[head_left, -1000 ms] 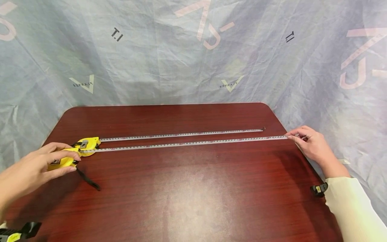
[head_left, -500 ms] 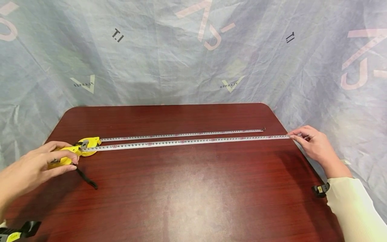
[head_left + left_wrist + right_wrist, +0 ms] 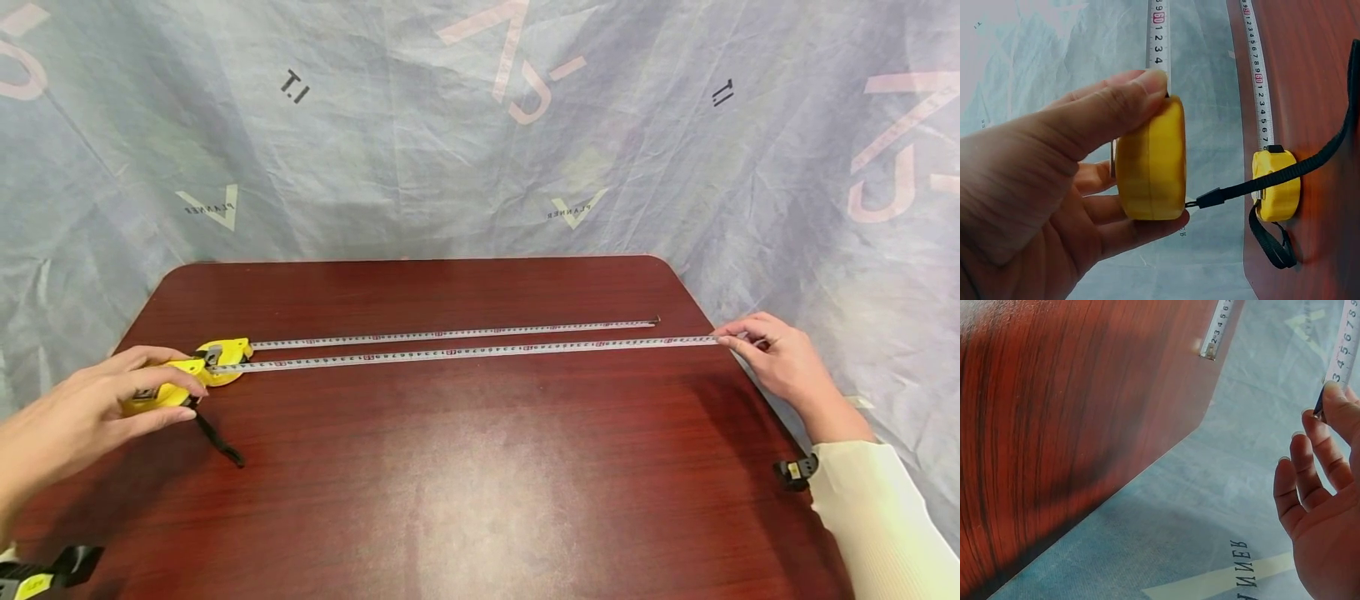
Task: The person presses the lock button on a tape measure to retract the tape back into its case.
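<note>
At the left of the head view, my left hand holds a yellow tape measure by its case, thumb on top and fingers beneath. A black wrist strap hangs from that case. Its white blade stretches across to my right hand, which pinches the hooked end between thumb and forefinger; the other fingers are loosely bent. Just behind the held case lies a second yellow tape measure on the table. The blade of this one is also drawn out, nearly parallel, with its end hook side hidden by distance.
Both tapes lie over a dark red wooden table with rounded far corners. A grey printed cloth hangs behind the table and down both sides. My right hand is near the table's right edge.
The held blade has turned slightly, so its numbered face shows more than a second ago. Both hands stay almost in place, still gripping the case and the blade's end.
</note>
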{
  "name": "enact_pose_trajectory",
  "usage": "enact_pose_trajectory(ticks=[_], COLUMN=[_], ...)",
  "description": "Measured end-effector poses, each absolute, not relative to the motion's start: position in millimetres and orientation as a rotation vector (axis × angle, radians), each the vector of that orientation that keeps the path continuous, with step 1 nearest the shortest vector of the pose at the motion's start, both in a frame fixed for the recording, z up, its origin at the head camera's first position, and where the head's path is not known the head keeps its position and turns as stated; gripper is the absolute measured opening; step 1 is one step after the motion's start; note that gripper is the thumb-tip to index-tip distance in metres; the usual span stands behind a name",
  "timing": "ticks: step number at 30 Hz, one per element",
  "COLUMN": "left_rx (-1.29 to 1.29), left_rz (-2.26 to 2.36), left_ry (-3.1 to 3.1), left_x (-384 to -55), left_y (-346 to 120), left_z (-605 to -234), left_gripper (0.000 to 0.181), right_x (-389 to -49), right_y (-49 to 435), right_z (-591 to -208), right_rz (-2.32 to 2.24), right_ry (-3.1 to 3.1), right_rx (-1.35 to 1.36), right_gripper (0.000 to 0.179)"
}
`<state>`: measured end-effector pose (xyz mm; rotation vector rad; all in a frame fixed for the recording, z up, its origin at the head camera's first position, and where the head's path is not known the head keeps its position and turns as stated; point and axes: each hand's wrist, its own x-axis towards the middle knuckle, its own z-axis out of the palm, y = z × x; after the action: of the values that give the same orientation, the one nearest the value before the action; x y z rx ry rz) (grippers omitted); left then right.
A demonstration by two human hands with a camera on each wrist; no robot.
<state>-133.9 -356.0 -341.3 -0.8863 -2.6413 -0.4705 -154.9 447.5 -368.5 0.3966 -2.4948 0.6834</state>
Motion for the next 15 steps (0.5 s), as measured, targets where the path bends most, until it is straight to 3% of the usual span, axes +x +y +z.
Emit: enact_pose_trajectory(ticks=[9, 15], left_rx=[-0.78, -0.791], left_rz=[-0.483, -0.466], left_ry=[-2.715, -2.703], left_x=[-138.3, -138.7], left_y=[-358.9, -363.6], left_z=[-341.8, -343.8], left_gripper=[0.096, 0.089], right_x=[-154.3, -152.7], right_y=[447.4, 449.0], right_z=[-367.9, -367.4], right_rz=[0.686, 0.689], right_ry=[-2.481, -2.481], right_rx=[0.435, 0.424], right_gripper=[0.022, 0.023])
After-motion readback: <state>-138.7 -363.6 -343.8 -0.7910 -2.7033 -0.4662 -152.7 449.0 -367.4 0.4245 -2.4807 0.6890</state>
